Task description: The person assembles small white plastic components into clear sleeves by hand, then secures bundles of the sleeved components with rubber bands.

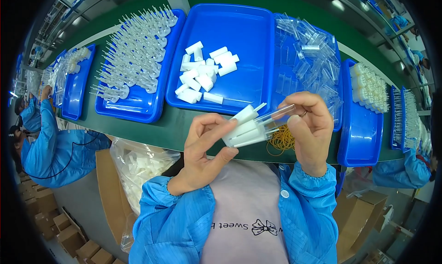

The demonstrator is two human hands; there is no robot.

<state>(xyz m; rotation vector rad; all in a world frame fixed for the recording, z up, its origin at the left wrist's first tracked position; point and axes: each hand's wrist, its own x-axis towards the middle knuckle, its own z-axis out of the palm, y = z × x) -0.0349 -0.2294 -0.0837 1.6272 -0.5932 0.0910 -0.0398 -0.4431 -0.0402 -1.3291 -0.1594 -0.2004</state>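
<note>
My left hand [200, 156] is closed round a small bunch of white cylindrical pieces [244, 129], some with thin white stems and transparent sleeves, tilted up to the right. Between the thumb and fingers of my right hand [313, 130] is the end of a transparent plastic tube [279, 113]. The tube's other end meets the bunch; whether it fits over a piece I cannot tell. Just beyond my hands, a blue tray [230, 27] bears loose white cylinders [198, 70] and one with a thin rod. Yellow rubber bands [282, 139] lie beneath my right fingers.
Left on the green table stands a tray of white stemmed parts [138, 52]; to the right, one of transparent tubes [308, 57]. Further right, a blue tray [361, 144] sits near white parts [369, 87]. A bag of white pieces [142, 172] stands below left. Co-workers sit at both sides.
</note>
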